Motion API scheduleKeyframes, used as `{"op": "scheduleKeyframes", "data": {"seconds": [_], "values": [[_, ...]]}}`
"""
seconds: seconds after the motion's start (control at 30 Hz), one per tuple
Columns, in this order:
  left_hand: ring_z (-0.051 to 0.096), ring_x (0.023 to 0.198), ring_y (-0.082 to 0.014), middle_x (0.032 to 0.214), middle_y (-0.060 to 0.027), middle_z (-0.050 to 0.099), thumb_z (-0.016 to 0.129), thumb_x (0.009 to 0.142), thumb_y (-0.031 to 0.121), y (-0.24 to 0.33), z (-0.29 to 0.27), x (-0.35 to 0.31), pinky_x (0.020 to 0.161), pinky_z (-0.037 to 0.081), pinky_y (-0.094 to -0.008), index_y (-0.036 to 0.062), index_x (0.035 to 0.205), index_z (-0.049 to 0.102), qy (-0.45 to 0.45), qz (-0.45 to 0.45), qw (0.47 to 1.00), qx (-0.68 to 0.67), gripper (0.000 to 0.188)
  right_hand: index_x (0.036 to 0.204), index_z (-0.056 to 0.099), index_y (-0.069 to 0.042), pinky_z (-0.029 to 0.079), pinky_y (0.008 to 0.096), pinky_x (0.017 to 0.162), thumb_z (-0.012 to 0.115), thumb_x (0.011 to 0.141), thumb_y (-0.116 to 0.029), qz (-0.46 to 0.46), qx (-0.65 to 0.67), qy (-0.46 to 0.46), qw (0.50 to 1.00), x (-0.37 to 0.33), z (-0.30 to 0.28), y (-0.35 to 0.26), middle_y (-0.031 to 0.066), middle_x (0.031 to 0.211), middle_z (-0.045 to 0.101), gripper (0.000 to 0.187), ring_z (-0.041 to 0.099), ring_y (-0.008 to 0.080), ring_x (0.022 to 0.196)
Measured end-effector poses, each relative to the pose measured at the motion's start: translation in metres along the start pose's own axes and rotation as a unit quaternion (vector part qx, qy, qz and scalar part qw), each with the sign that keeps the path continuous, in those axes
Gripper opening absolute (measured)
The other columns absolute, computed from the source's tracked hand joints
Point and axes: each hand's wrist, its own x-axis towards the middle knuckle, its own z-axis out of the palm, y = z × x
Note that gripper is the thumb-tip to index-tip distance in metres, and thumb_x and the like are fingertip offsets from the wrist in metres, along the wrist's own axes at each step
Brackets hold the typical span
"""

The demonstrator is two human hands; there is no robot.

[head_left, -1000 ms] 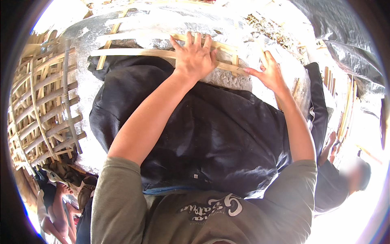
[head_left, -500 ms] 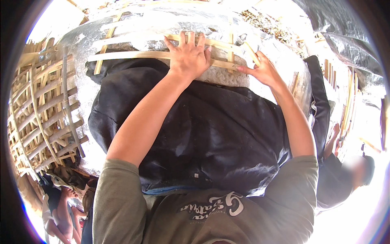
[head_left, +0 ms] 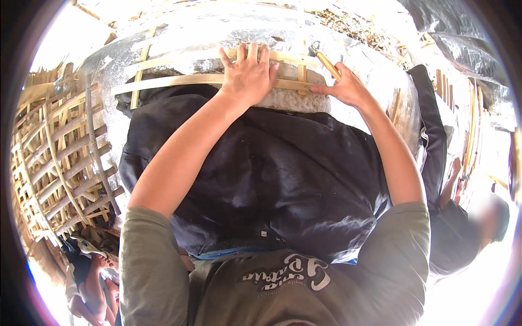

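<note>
A light frame of pale bamboo slats (head_left: 163, 82), long strips crossed by short ones, lies before me above my dark-clothed lap. My left hand (head_left: 247, 76) rests on the long slats with its fingers spread, pressing across both. Off the right end of the frame, my right hand (head_left: 348, 89) has its fingers around the yellow-orange handle of a hand tool (head_left: 328, 66). The tool points up and left; its small dark metal end is too unclear to name. My right thumb reaches the lower slat's end. Under the slats is a rough grey block (head_left: 299, 103).
Woven bamboo lattice (head_left: 60, 157) stands at the left. Shiny silver sheeting (head_left: 375, 70) spreads around the block. One person (head_left: 457, 233) sits at the right; another person's limbs (head_left: 95, 282) show at the lower left. Bamboo scraps (head_left: 348, 24) lie at the far side.
The tool's metal end now shows beyond the right end of the slats. The slat frame and both hands have shifted slightly left in view. My left hand stays spread on the slats.
</note>
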Motion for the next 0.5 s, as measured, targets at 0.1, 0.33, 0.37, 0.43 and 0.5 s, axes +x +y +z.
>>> {"op": "scheduleKeyframes", "data": {"seconds": [0.1,0.33,0.37,0.43,0.5], "values": [[0.045,0.137,-0.0429,0.148,-0.024,0.044,0.039,0.107,0.036,0.001,-0.015,0.008,0.11,0.023,-0.0785,-0.0003,0.148,0.043,-0.033,0.036,0.999,0.006,0.055,0.111,0.058,0.004,0.052,0.0379,0.08,0.091,0.059,-0.065,-0.021,0.004,0.035,0.999,0.002,0.008,0.009,0.0169,0.097,0.064,0.093,0.064,0.0262,0.091],[0.033,0.145,-0.0459,0.155,-0.0252,0.036,0.037,0.105,0.034,-0.004,-0.001,0.011,0.116,0.012,-0.0759,-0.0043,0.148,0.039,-0.064,0.004,0.995,-0.073,0.057,0.115,0.057,0.005,0.051,0.0376,0.08,0.092,0.059,-0.065,-0.017,0.019,0.012,1.0,0.002,0.004,0.006,0.0164,0.097,0.063,0.096,0.063,0.0261,0.091],[0.031,0.146,-0.0462,0.156,-0.0258,0.035,0.036,0.105,0.035,-0.005,0.0,0.012,0.117,0.01,-0.0759,-0.0042,0.149,0.038,-0.073,-0.003,0.994,-0.077,0.058,0.115,0.057,0.005,0.051,0.0376,0.08,0.091,0.059,-0.065,-0.018,0.015,0.012,1.0,0.003,0.003,0.005,0.0163,0.097,0.063,0.096,0.063,0.026,0.091],[0.027,0.148,-0.0465,0.157,-0.0265,0.032,0.033,0.106,0.037,-0.005,0.002,0.016,0.117,0.009,-0.0754,-0.0042,0.15,0.036,-0.085,-0.025,0.992,-0.089,0.061,0.116,0.057,0.004,0.051,0.0376,0.08,0.091,0.059,-0.064,-0.017,0.006,0.012,1.0,0.003,0.002,0.004,0.0159,0.097,0.063,0.095,0.063,0.0257,0.091],[0.025,0.148,-0.0466,0.158,-0.0267,0.031,0.031,0.107,0.04,-0.002,0.004,0.02,0.118,0.008,-0.0744,-0.0043,0.151,0.035,-0.092,-0.054,0.988,-0.109,0.063,0.116,0.057,0.004,0.051,0.0376,0.079,0.092,0.06,-0.063,-0.011,-0.002,0.012,1.0,0.002,0.002,0.004,0.0153,0.097,0.063,0.094,0.063,0.0254,0.09]]}}
